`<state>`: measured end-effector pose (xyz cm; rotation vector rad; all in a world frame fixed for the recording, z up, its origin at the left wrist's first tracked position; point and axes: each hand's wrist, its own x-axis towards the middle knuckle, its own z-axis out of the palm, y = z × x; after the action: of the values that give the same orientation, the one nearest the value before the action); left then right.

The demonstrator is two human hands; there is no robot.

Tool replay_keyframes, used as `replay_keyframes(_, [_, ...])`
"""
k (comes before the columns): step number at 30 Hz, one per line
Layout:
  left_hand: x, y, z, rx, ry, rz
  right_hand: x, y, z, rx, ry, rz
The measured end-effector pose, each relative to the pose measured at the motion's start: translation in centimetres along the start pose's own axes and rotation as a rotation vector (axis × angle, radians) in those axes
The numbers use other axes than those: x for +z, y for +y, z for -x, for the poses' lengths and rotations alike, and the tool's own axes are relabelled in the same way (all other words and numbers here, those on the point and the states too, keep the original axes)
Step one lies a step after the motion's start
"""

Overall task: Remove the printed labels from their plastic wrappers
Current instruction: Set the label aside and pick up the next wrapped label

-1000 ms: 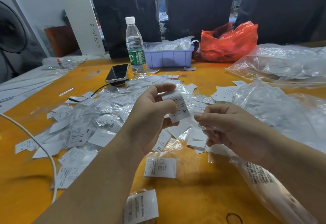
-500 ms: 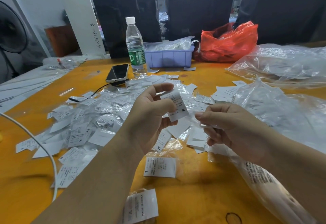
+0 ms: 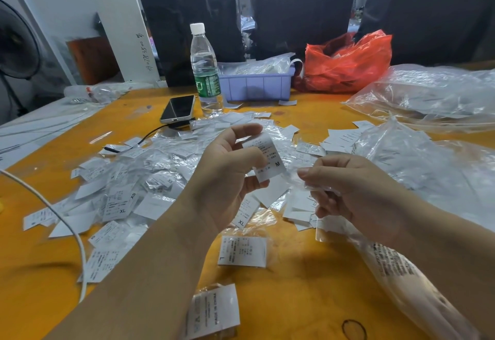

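Observation:
My left hand (image 3: 227, 176) pinches a white printed label marked M (image 3: 267, 159) between thumb and fingers, held upright above the table. Just to its right, my right hand (image 3: 356, 195) pinches a thin clear plastic wrapper (image 3: 297, 179) that still touches the label's lower right edge. Below both hands lies a heap of loose labels and empty wrappers (image 3: 150, 176) on the orange table (image 3: 308, 286). A wrapped label marked L (image 3: 242, 251) lies flat near my left wrist.
A water bottle (image 3: 205, 72), a phone (image 3: 178, 108) with a black cable, a lilac bin (image 3: 257, 85) and a red bag (image 3: 348, 61) stand at the back. Large clear bags (image 3: 428, 93) fill the right side. A white cord (image 3: 53, 211) crosses the left.
The label has slid a little further out of the wrapper, and my right hand has drawn the wrapper slightly down and to the right. My left hand has barely moved.

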<state>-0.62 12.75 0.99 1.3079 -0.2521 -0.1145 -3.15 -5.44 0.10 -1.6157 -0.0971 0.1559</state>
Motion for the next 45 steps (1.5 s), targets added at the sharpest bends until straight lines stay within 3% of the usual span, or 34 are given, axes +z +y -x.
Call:
replay_keyframes(9, [-0.1,-0.3,-0.3,0.005,0.076,-0.078,0.1,-0.2,0.5,-0.025,-0.124,-0.033])
replay_keyframes(30, [0.7,-0.8,0.2,0.008,-0.055,-0.052,0.1,0.0,0.4,-0.035,-0.202,-0.049])
replay_keyframes(37, [1.0,-0.9,0.3,-0.003,-0.075,-0.029,0.0,0.1,0.4,-0.054,-0.191,-0.047])
replay_keyframes(45, [0.6,-0.4,0.3,-0.062,-0.074,-0.157,0.1,0.0,0.3,-0.095,-0.056,-0.114])
